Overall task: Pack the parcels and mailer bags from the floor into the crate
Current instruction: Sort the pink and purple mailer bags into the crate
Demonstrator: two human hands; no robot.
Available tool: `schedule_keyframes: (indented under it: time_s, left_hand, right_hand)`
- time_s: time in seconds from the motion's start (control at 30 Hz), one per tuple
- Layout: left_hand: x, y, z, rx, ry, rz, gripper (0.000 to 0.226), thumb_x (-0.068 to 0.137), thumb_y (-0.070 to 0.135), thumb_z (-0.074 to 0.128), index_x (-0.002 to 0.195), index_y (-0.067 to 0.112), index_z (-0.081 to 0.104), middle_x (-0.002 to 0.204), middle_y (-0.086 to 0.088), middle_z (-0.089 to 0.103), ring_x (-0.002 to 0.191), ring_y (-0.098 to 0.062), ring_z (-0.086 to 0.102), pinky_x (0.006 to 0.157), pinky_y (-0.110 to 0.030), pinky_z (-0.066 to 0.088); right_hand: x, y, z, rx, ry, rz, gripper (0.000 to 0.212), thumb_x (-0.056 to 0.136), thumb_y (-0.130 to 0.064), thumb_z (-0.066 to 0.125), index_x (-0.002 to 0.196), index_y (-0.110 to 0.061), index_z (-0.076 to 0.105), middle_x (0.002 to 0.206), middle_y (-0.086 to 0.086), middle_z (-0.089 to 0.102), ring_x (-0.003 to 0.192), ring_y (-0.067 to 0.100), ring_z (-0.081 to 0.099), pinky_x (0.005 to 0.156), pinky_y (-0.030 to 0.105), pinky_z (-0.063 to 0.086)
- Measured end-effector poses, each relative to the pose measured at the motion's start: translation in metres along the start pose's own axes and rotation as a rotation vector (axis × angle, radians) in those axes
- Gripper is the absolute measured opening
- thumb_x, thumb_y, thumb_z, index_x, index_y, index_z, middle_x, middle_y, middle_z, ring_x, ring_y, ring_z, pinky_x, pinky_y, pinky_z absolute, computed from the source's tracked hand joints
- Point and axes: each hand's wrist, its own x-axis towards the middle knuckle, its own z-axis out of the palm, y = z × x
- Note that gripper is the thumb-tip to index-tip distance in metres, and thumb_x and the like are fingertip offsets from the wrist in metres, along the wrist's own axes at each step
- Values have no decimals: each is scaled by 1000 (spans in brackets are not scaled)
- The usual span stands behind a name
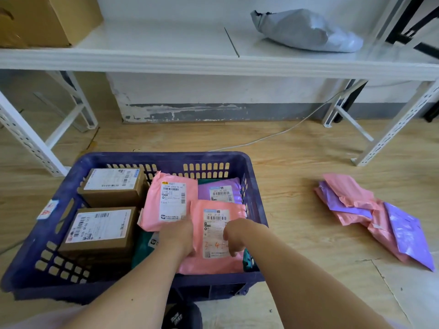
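A dark blue slotted crate [71,184] stands on the wooden floor. Inside on the left are two brown cardboard parcels [114,186] [99,231]. To their right lie a pink mailer bag [173,200], a purple one [221,189] and a nearer pink mailer bag [213,262] with a white label. My left hand [178,236] grips the left edge of that nearer pink bag. My right hand [234,237] rests on its label with fingers curled down. A green bag [142,245] shows beneath. A pile of pink and purple mailer bags [375,214] lies on the floor to the right.
A white metal shelf [213,60] spans the back, with a cardboard box [40,17] on its left and a grey mailer bag [306,29] on its right. Shelf legs [392,129] stand either side. A white cable [273,136] runs across the floor. My dark shoe [183,317] is below the crate.
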Motion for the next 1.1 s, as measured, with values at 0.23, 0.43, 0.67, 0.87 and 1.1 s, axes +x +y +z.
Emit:
schedule_keyframes:
  time_s: [0.23, 0.43, 0.67, 0.87, 1.1]
  left_hand:
    - [9, 9, -1, 40, -33, 96, 107, 66, 38, 82, 147, 23, 13, 138, -11, 31, 124, -29, 42, 98, -41, 43]
    - [32, 20, 8, 53, -37, 125, 105, 76, 16, 76, 151, 25, 3, 148, -14, 24, 127, -32, 44, 102, -39, 41]
    - [36, 33, 14, 83, -136, 119, 121, 65, 32, 85, 150, 21, -1, 148, -16, 20, 132, -36, 37, 105, -41, 39]
    - [38, 39, 18, 93, -152, 109, 119, 71, 30, 81, 151, 18, -6, 152, -17, 10, 138, -36, 27, 108, -41, 35]
    - [32, 39, 13, 140, -153, 93, 112, 73, 27, 80, 151, 23, 1, 150, -12, 19, 132, -32, 39, 102, -39, 41]
  right_hand:
    - [1, -6, 9, 34, 90, 20, 35, 85, -10, 61, 119, -5, 55, 112, 12, 55, 95, 28, 55, 84, 35, 49]
    - [5, -1, 12, 112, 128, 21, 61, 83, -13, 67, 136, -11, 39, 132, 15, 46, 122, 32, 47, 96, 43, 46]
    - [17, 5, 14, 84, 30, 3, 74, 78, -24, 75, 141, -14, 37, 140, 12, 40, 129, 30, 43, 102, 43, 43]
    - [30, 6, 12, 52, -58, -15, 75, 78, -30, 75, 141, -15, 39, 140, 7, 46, 127, 28, 46, 104, 43, 43]
    - [18, 4, 18, 43, 25, 4, 62, 86, -23, 65, 141, -12, 38, 138, 9, 48, 124, 29, 49, 98, 39, 45]
